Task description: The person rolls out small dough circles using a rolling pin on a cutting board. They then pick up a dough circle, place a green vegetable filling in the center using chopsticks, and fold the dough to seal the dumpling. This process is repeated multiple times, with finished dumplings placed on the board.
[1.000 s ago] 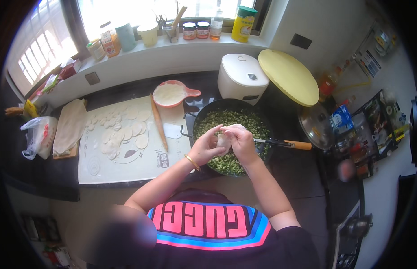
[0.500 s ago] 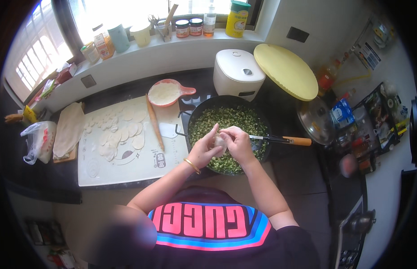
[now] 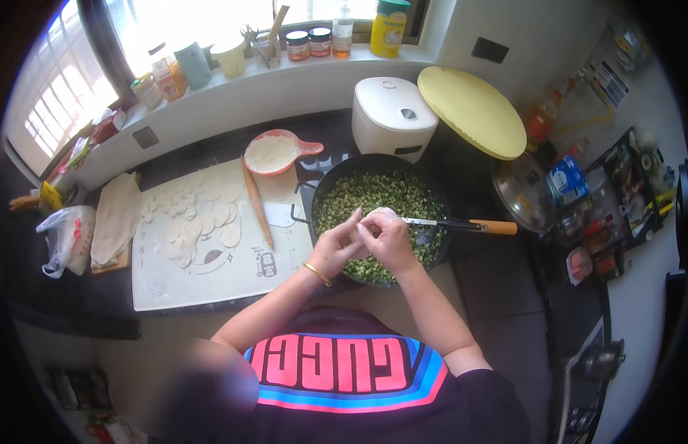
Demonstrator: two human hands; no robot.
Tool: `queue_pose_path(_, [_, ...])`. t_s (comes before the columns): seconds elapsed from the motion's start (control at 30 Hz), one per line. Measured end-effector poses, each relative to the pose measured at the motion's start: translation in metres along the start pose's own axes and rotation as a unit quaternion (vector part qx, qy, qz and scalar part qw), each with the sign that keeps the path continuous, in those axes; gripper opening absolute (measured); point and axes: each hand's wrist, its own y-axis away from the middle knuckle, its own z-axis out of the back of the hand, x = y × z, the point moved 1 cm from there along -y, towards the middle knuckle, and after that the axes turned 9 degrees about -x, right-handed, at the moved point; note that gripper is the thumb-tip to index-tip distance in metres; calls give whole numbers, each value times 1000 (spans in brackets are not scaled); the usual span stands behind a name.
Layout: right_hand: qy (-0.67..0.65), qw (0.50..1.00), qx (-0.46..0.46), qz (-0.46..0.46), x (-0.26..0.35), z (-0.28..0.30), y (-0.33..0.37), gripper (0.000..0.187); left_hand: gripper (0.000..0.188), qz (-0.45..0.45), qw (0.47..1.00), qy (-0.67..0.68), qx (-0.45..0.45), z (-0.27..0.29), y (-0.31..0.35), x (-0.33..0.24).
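Over the near side of a black pan [image 3: 438, 185] filled with chopped green filling [image 3: 373, 191], my two hands meet. My left hand [image 3: 335, 250], with a gold bangle at the wrist, cups a pale dumpling, now mostly hidden by the fingers. Fingers of my right hand [image 3: 390, 238] are bent and pinched at the dumpling's edge. Across the pan's right side lies a metal utensil with a wooden handle [image 3: 492, 227]. Round dough wrappers [image 3: 230, 235] and small dough pieces [image 3: 182, 201] lie on the white mat [image 3: 166, 290] at the left.
A rolling pin [image 3: 257, 207] rests along the mat's right part, below a red-handled bowl of flour [image 3: 272, 154]. Behind the pan stand a white rice cooker [image 3: 384, 111] and a yellow round tray [image 3: 473, 111]. A dough sheet [image 3: 116, 218] and a plastic bag [image 3: 74, 237] are far left.
My right hand has turned and closed in over the dumpling, which showed more plainly before. My left hand stays nearly in place. The view has shifted slightly.
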Motion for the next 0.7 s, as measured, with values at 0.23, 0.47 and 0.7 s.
queue_pose_path(0.23, [-53, 993, -9, -107, 3, 0, 6, 6, 56, -14, 999, 20, -21, 6, 2, 3])
queue_pose_path(0.47, [3, 992, -80, 98, 4, -14, 8, 5, 52, 28, 999, 42, 0, 4, 9, -3])
queue_pose_path(0.7, [-85, 988, -22, -126, 5, -11, 16, 5, 51, 2, 1000, 24, -6, 13, 7, 7])
